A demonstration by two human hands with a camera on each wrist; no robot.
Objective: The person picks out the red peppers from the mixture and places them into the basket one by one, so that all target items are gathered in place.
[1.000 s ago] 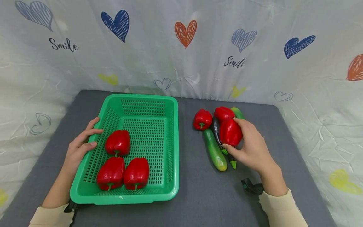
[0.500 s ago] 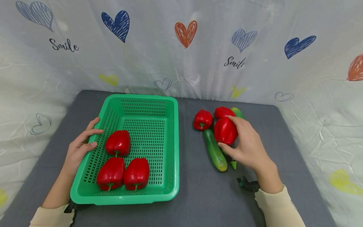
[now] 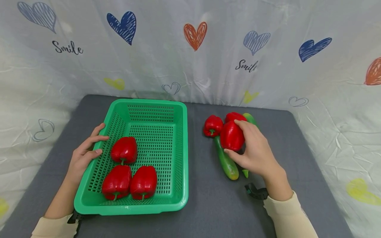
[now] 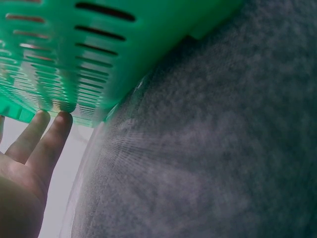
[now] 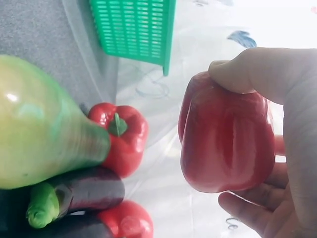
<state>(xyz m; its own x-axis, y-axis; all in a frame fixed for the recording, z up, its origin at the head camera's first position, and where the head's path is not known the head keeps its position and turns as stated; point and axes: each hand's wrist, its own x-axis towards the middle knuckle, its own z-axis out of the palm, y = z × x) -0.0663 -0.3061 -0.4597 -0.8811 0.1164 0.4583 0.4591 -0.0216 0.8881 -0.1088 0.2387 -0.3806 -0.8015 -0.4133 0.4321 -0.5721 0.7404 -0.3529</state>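
Observation:
My right hand (image 3: 256,148) grips a red bell pepper (image 3: 232,135) between thumb and fingers, over the vegetable pile. In the right wrist view the pepper (image 5: 225,136) stands off from the other vegetables. My left hand (image 3: 84,153) rests on the left rim of a green plastic basket (image 3: 185,165), its fingers fairly straight. The left wrist view shows two fingers (image 4: 52,141) meeting the basket's slotted side (image 4: 99,64). Three red bell peppers lie inside the basket, one (image 3: 124,149) above two others (image 3: 116,182).
Under the held pepper lie a green zucchini (image 3: 228,165) and dark eggplants (image 5: 94,191), mostly hidden in the head view. Two red peppers (image 3: 213,125) (image 5: 129,218) and another green vegetable (image 3: 250,118) lie behind. A curtain with hearts (image 3: 154,59) hangs behind the grey table (image 3: 214,211).
My right hand has moved left and slightly away from me, carrying the red bell pepper across the eggplant and over the zucchini's upper end. My left hand and the basket have stayed put.

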